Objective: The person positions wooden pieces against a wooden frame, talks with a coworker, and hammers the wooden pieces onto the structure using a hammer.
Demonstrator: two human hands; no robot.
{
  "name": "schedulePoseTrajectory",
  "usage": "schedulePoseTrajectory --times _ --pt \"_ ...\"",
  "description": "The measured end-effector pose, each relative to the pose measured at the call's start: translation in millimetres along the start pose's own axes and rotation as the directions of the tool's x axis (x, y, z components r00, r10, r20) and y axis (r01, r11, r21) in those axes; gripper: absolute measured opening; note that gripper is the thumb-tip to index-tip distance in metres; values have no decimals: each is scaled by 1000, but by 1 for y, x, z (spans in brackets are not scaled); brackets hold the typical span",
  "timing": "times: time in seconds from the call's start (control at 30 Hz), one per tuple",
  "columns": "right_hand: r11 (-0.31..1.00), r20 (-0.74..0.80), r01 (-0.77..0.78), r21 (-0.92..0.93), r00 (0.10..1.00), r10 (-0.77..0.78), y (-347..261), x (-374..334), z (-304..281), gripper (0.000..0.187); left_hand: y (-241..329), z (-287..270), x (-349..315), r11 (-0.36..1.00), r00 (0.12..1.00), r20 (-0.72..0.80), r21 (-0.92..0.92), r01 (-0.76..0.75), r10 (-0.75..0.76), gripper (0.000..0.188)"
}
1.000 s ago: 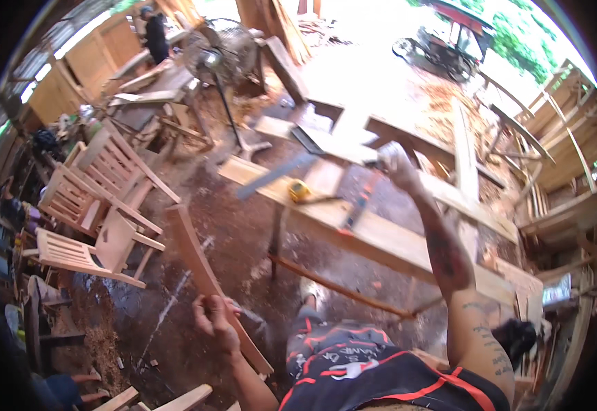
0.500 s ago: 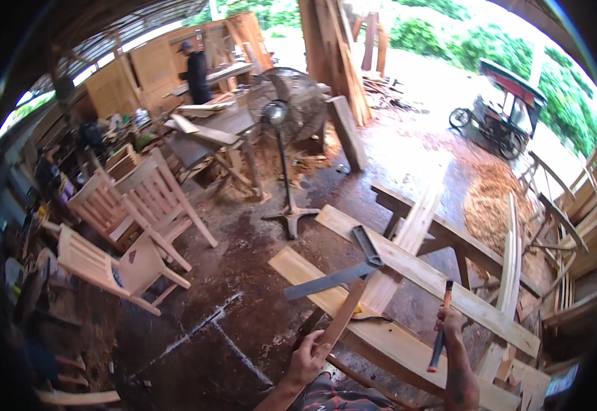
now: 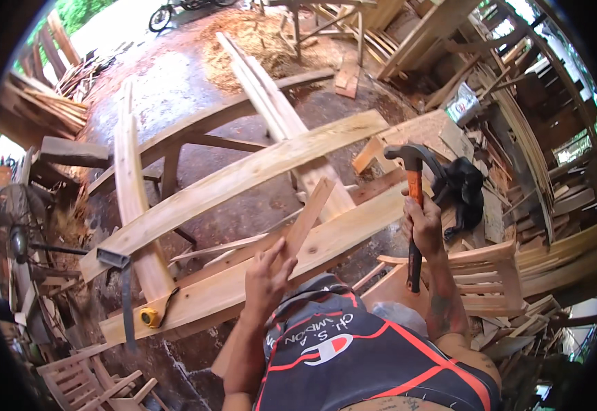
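Both hands have a firm grip on something. Right hand (image 3: 423, 222) is closed tight around the orange handle of a claw hammer (image 3: 413, 198), held upright so its dark steel head sits above the fist and the lower end of the handle sticks out below the wrist. Left hand (image 3: 265, 277) grips a narrow wooden slat (image 3: 305, 219), thumb and fingers wrapped about its lower part; the slat slants up and to the right, its squared top end over the nearer plank (image 3: 326, 240).

That plank lies across the tabletop of rough timber trestles, running from lower left to upper right. A second, longer plank (image 3: 244, 178) lies parallel beyond it, and a few thin boards (image 3: 271, 109) cross both at a steep angle. On the near plank's left end rests a yellow tape measure (image 3: 150, 317), and just beside it a steel framing square (image 3: 122, 274) hangs over the edge.

To the right of the hammer a black bag (image 3: 464, 192) sits among stacked offcuts, with an unfinished wooden chair frame (image 3: 490, 274) below it. A standing fan (image 3: 12, 236) is at far left, and sawdust (image 3: 244, 34) is heaped on the floor beyond.
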State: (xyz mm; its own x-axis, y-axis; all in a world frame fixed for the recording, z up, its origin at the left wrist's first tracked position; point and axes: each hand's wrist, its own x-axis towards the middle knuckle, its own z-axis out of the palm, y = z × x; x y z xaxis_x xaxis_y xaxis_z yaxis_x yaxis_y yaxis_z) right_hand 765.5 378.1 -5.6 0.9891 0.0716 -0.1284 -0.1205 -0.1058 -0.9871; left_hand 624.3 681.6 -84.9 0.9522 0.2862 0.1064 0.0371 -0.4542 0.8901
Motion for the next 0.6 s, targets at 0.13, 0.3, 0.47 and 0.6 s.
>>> schedulePoseTrajectory --times 0.13,0.3,0.47,0.6 --pt "993 -115 -90 -78 990 81 43 -1 -74 20 -28 69 90 980 975 219 199 -2 -42 44" --pt "962 -116 -259 -86 962 248 83 -10 -109 23 -66 103 152 923 921 316 372 99 -227 41" --pt "903 35 -4 -430 999 21 77 20 -94 30 -77 104 162 888 816 416 396 236 -402 50" --pt "943 134 99 -317 989 -59 41 46 -61 35 -76 94 160 901 820 428 373 223 -380 43"
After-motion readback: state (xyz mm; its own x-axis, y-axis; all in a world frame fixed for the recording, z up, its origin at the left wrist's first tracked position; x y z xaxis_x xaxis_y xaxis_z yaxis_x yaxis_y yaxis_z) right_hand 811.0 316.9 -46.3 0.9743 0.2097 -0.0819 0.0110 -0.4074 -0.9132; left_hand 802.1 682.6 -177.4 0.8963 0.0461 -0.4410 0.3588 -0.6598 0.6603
